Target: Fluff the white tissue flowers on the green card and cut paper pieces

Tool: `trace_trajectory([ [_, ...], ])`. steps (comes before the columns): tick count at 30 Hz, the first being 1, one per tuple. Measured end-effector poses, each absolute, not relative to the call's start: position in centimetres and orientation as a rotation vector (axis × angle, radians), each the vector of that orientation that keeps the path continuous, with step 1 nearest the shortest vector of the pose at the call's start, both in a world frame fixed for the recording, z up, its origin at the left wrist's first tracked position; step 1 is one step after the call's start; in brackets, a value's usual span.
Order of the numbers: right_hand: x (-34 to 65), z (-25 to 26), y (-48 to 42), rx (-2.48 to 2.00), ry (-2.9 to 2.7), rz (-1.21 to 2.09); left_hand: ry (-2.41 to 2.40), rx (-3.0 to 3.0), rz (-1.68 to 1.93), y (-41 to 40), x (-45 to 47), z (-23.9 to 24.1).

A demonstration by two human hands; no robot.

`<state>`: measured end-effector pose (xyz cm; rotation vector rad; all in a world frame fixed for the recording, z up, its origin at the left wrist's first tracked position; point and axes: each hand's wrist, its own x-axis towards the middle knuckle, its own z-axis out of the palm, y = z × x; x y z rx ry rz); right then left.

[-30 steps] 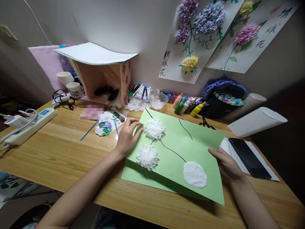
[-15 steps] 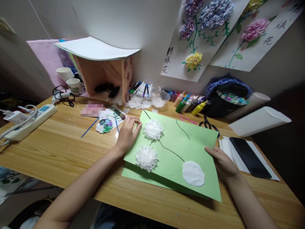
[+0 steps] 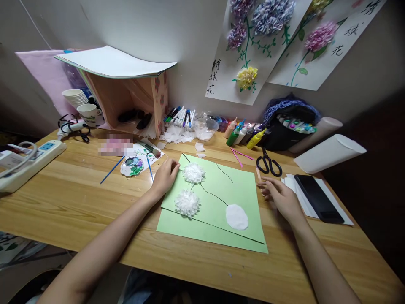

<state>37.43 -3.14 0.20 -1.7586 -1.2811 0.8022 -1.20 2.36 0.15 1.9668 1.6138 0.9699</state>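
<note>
Two green paper sheets (image 3: 215, 234) overlap flat on the table. On the upper one sit two white ruffled paper flowers (image 3: 194, 173), a white oval paper patch (image 3: 237, 217) and thin black curved lines. My left hand (image 3: 165, 176) is at its upper left edge, fingers curled together against the paper there. Beyond the right edge, my right hand (image 3: 280, 196) hovers low over the wood, fingers loosely bent and apart, off the sheet. By its fingertips is a short pale stick (image 3: 258, 174); I cannot tell whether it is touched. Black-handled scissors (image 3: 268, 165) lie just behind.
Paint bottles (image 3: 243, 135), pink sticks (image 3: 242, 155) and a clear bowl (image 3: 205, 128) stand or lie at the back. A paint palette (image 3: 132, 166) with brushes is on the left. A phone (image 3: 319, 198) rests on papers at right. A power strip (image 3: 33, 164) occupies the left edge.
The upper green sheet, raised and tilted before, now lies flat on the lower one. My right hand has let go of its right edge and moved slightly away. My left hand stays at its edge.
</note>
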Motion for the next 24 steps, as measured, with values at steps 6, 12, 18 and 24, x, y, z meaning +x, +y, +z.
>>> trace_trajectory([
  [6,31.4,3.3,-2.0,-1.594,-1.730,0.427,1.612,1.993,0.995,2.5,-1.1,0.2],
  [12,20.6,5.7,3.0,-1.226,-2.188,0.461,1.569,1.991,1.062,2.6,-1.0,0.0],
  [18,15.7,4.7,5.9,-1.287,-2.357,0.481,1.494,1.957,1.098,2.7,-1.0,-0.4],
  [24,15.6,4.1,6.0,-1.358,-2.387,0.529,1.496,1.966,1.089,2.7,-0.8,-0.4],
])
